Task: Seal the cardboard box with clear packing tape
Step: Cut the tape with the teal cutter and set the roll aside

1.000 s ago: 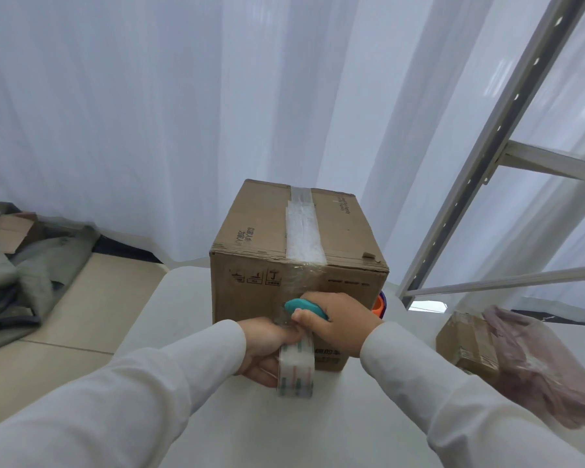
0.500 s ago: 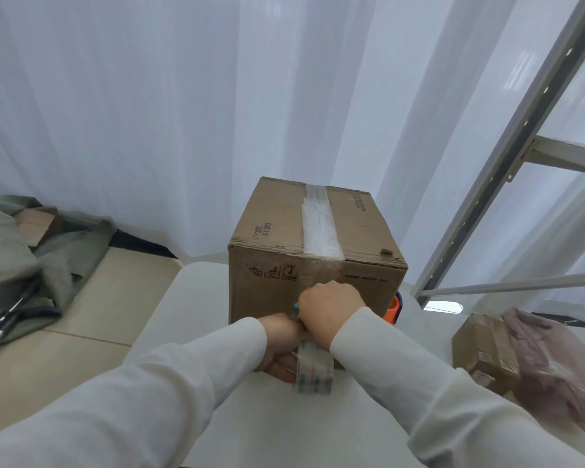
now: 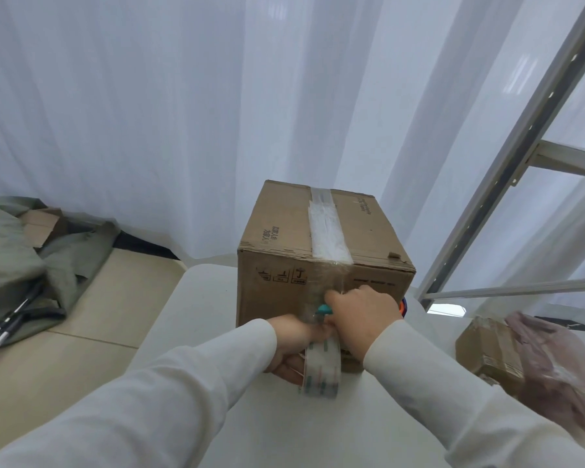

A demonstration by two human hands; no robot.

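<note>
A brown cardboard box (image 3: 284,231) stands on a white table (image 3: 196,319). A strip of clear tape (image 3: 325,231) runs along its top seam and down over the near face. My left hand (image 3: 294,346) grips a roll of clear packing tape (image 3: 321,369) against the bottom of the near face. My right hand (image 3: 362,315) is closed around a teal-handled tool (image 3: 324,309), pressed to the tape on that face. The tool's working end is hidden behind my fingers.
A white metal rack (image 3: 507,163) stands at the right, with a small cardboard box (image 3: 487,346) and a pinkish plastic bag (image 3: 561,366) by it. Grey-green cloth (image 3: 21,265) and metal poles (image 3: 0,332) lie on the floor at left. White curtains hang behind.
My right hand has turned over the teal tool and pressed against the box face, hiding most of the handle. The view has shifted so the box sits further right.
</note>
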